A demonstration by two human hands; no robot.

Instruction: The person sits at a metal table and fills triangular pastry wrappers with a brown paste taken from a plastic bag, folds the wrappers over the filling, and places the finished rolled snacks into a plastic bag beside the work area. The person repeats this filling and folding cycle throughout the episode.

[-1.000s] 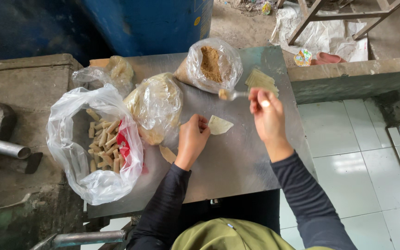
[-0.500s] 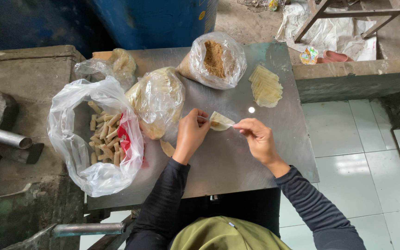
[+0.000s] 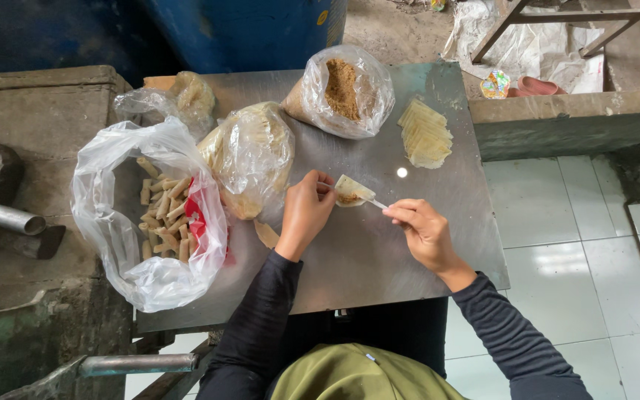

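Note:
A small pale wrapper sheet (image 3: 352, 190) with brown filling on it lies on the metal table (image 3: 379, 252). My left hand (image 3: 307, 211) pinches the wrapper's left edge. My right hand (image 3: 421, 230) grips a thin spoon (image 3: 375, 203) whose tip rests on the wrapper. A clear bag of brown filling (image 3: 344, 90) stands behind them. A stack of pale wrapper sheets (image 3: 425, 135) lies at the back right.
A white plastic bag of finished rolls (image 3: 158, 215) sits at the left. Two more clear bags (image 3: 250, 152) stand beside it, and one small piece (image 3: 266, 235) lies by my left wrist. A blue barrel (image 3: 261, 30) stands behind the table. White tiled floor (image 3: 572, 244) lies to the right.
My right hand came back from the filling bag with the spoon and lowered to the wrapper. My left hand stayed on the wrapper. Filling now lies on the sheet.

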